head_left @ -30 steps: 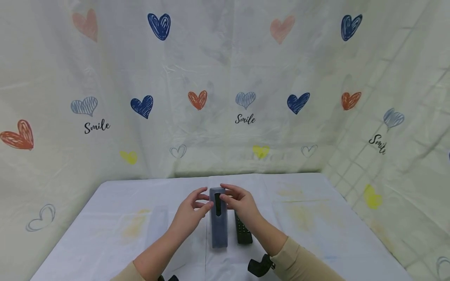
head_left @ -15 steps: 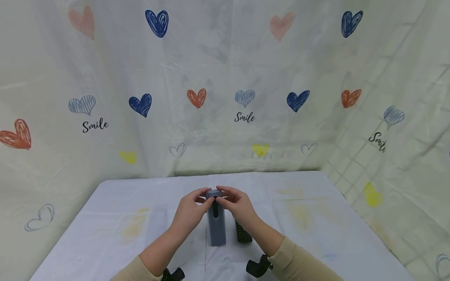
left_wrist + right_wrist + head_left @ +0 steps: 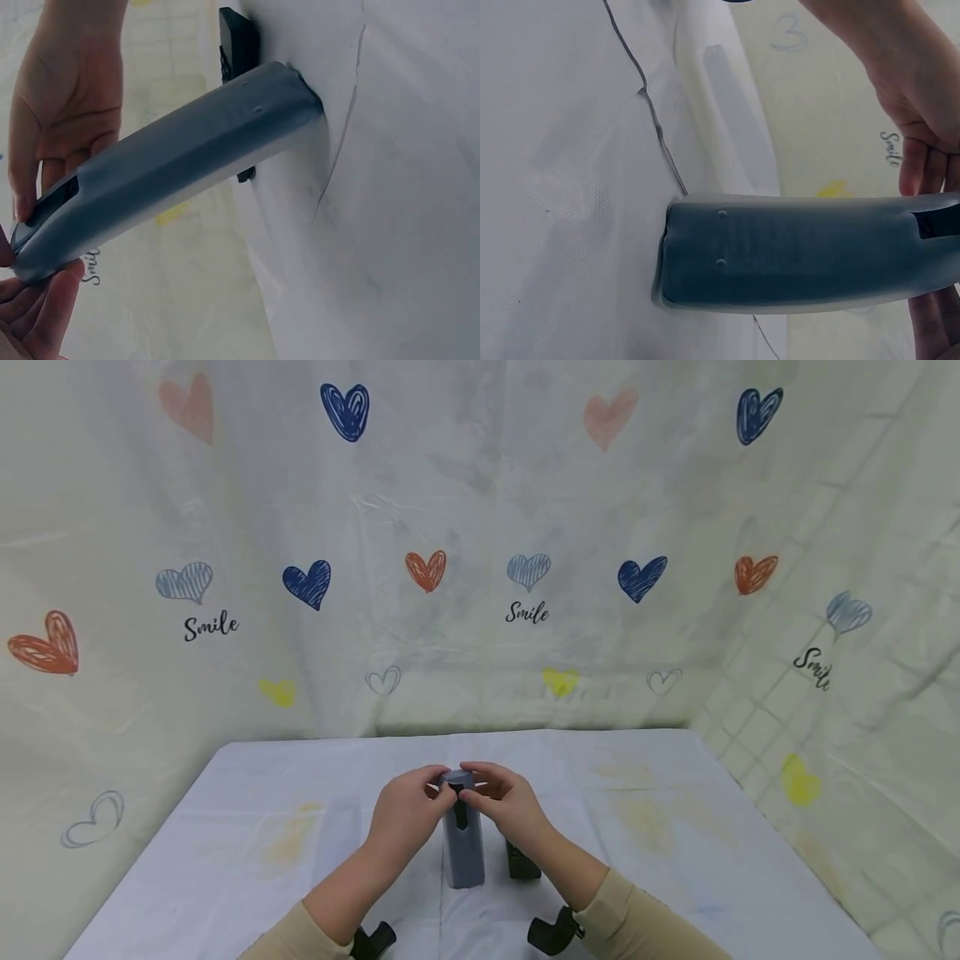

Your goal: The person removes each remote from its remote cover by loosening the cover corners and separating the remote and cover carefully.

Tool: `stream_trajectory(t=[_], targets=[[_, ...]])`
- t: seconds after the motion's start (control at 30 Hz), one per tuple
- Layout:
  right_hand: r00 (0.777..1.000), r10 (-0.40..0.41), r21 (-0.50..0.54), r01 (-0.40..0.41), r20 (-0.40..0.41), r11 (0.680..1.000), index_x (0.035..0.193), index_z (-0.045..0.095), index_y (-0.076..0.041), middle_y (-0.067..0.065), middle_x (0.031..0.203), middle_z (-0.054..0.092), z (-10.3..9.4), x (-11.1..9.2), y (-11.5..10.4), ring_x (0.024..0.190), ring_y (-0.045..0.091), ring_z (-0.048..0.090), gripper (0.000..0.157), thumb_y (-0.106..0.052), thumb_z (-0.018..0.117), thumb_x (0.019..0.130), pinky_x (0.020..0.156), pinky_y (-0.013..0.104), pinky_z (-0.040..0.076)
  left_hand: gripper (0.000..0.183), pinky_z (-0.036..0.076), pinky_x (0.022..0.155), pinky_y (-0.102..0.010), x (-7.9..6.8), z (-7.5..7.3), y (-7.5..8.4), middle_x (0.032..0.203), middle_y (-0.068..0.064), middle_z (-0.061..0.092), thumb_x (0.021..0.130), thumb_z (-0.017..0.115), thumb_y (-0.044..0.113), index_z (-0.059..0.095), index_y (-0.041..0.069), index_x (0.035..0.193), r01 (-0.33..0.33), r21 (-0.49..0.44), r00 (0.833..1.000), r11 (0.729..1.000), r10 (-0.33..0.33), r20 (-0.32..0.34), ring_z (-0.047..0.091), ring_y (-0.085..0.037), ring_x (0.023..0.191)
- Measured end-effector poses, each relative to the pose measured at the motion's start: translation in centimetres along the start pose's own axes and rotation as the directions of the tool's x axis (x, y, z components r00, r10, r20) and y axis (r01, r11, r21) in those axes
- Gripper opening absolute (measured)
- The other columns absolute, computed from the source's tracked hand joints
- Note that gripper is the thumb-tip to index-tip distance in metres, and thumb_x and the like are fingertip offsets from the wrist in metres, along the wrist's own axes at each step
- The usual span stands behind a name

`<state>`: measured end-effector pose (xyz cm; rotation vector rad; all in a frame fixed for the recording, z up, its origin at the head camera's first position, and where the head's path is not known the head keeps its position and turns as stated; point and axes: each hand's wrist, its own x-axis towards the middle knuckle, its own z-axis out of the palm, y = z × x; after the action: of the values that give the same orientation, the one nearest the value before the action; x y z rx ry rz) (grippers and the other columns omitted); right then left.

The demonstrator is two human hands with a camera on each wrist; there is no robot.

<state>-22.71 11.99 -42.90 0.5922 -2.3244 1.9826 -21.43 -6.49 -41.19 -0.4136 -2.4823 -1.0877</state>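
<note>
Both hands are clamped on the upper end of one blue-grey case, thumb and fingers of each closing on it from opposite sides. Left hand (image 3: 408,807) holds the left edge; right hand (image 3: 516,806) holds the right edge, its thumb by the dark slot (image 3: 461,815) in the near face. Grip judged firm contact on both sides, with the thumbs close together.

Case (image 3: 466,857) is located at the middle of the white-covered table (image 3: 622,843), upper end raised between the hands. Its lower end appears, from both wrist views, to rest on the cover; exact tilt cannot be determined from where I stand. Walls look smooth, with two small raised dots near the lower end. As to contents: the slot shows only black, and I cannot tell whether that is an object inside or a hollow.

Second item noted: a black handset (image 3: 522,862), lying on the cover to the right of the case, apart from it, partly hidden by the right hand and forearm. Beyond the table hangs a pale curtain (image 3: 480,502) printed with hearts and the word "Smile".
</note>
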Motion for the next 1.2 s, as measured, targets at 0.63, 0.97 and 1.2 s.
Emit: stream_trajectory(t=[0.63, 0.97, 1.2], targets=[[0.998, 0.015, -0.009, -0.014, 0.058, 1.0, 0.131, 0.064, -0.012, 0.011, 0.119, 0.068, -0.6, 0.0, 0.4, 0.097, 0.023, 0.069, 0.042, -0.017, 0.074, 0.091, 0.088, 0.038, 0.055, 0.019, 0.055, 0.063, -0.024, 0.3, 0.0, -1.5, 0.09, 0.003, 0.071, 0.101, 0.058, 0.015, 0.073, 0.011, 0.111, 0.02, -0.143, 0.996, 0.989, -0.008, 0.086, 0.062, -0.004, 0.069], [0.994, 0.008, 0.042, -0.013, 0.113, 0.999, 0.132, 0.063, -0.013, 0.012, 0.12, 0.068, -1.1, 0.1, 0.6, 0.101, 0.024, 0.069, 0.041, -0.015, 0.072, 0.092, 0.093, 0.043, 0.053, 0.02, 0.059, 0.072, -0.035, 1.8, -0.7, -3.1, 0.1, -0.006, 0.072, 0.101, 0.058, 0.017, 0.069, 0.009, 0.116, 0.323, -0.448, 0.916, 0.834, -0.156, 0.369, 0.067, -0.02, 0.086], [0.994, 0.006, 0.042, -0.011, 0.112, 0.999, 0.132, 0.063, -0.013, 0.011, 0.121, 0.068, -1.2, 0.1, 0.6, 0.104, 0.026, 0.069, 0.042, -0.018, 0.073, 0.091, 0.093, 0.044, 0.053, 0.019, 0.06, 0.074, -0.036, 1.0, -0.6, -3.1, 0.106, -0.008, 0.072, 0.098, 0.064, 0.018, 0.071, 0.01, 0.114, 0.34, -0.528, 0.926, 0.778, -0.18, 0.331, 0.07, -0.023, 0.093]])
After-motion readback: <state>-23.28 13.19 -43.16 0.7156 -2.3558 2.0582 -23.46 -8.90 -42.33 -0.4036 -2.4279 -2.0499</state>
